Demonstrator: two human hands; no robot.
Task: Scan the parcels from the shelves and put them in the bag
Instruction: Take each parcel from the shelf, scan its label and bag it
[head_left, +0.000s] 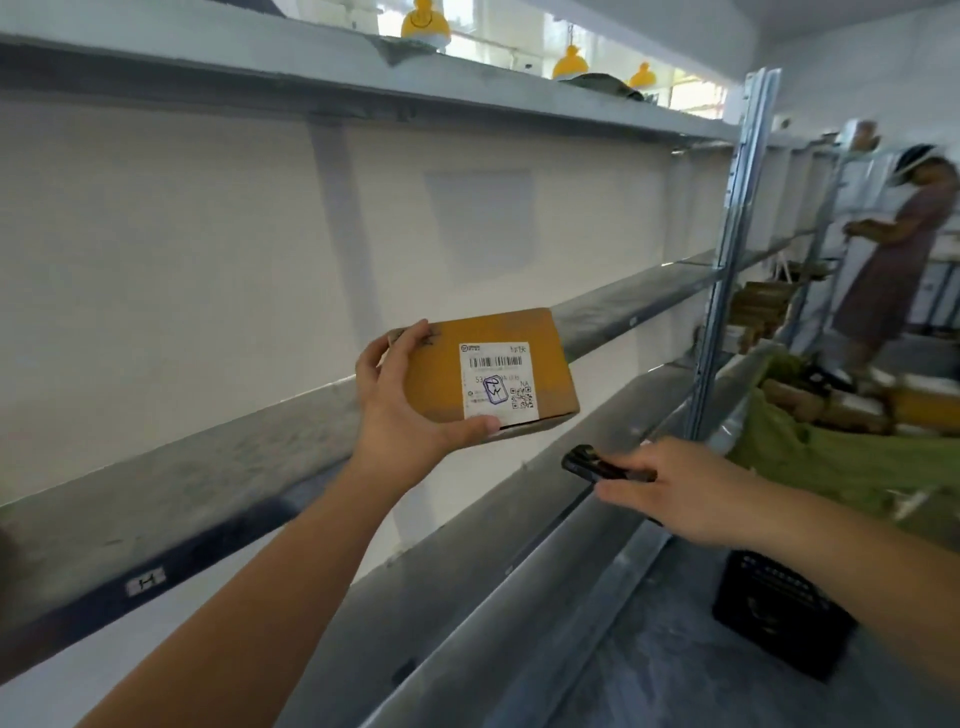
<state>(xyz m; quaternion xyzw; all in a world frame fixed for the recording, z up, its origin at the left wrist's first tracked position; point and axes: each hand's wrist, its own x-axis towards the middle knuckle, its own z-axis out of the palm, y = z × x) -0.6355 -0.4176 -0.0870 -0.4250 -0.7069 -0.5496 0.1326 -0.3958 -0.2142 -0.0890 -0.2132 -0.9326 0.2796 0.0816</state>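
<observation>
Centre of the frame: small brown cardboard parcel (493, 371) held up in the air in front of the grey metal shelves (171, 499), white shipping label (497, 379) with barcode, QR code and a blue stamp facing the camera. Left hand (410, 395) gripping the parcel's left end, fingers (410, 338) curled over the top edge, thumb pressed along the bottom edge under the label. Just below and right of the parcel: right hand (691, 488) wrapped round a black handheld scanner (597, 464), fingers closed over its body, scanner head poking out to the left, near the parcel's lower edge but not touching it. Right of the frame: green bag (831, 467) lying open behind the right forearm, brown parcels heaped just beyond it. Lower right: black plastic crate (779, 608) on the floor under the right forearm. Far right, well apart: another person in a dress (888, 260) standing by further shelves. Top of the frame: yellow duck-shaped lamps (425, 21) above the uppermost shelf
</observation>
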